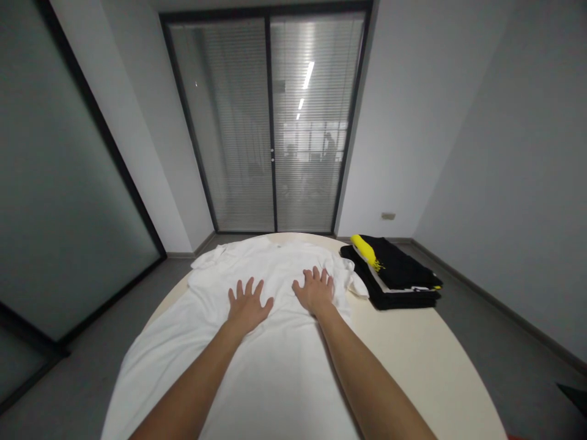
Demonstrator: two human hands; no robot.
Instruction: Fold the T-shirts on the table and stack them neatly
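Note:
A white T-shirt (pixel 270 366) lies spread over the table, its collar end at the far side and its body running toward me. Shallow wrinkles cross the cloth around both hands. My left hand (pixel 247 307) rests flat on the shirt's upper left part, fingers spread. On the upper right part, my right hand (pixel 315 291) presses down with its fingers apart and slightly bent. Neither hand grips the cloth. One short sleeve (pixel 358 286) reaches out to the right, close to a stack of folded dark clothes.
The folded black clothes (pixel 398 269), with a yellow print on top, sit at the right edge of the round cream table (pixel 413 360). Beyond the table stand glass doors with blinds (pixel 307 134). A frosted glass panel (pixel 59 183) is at the left.

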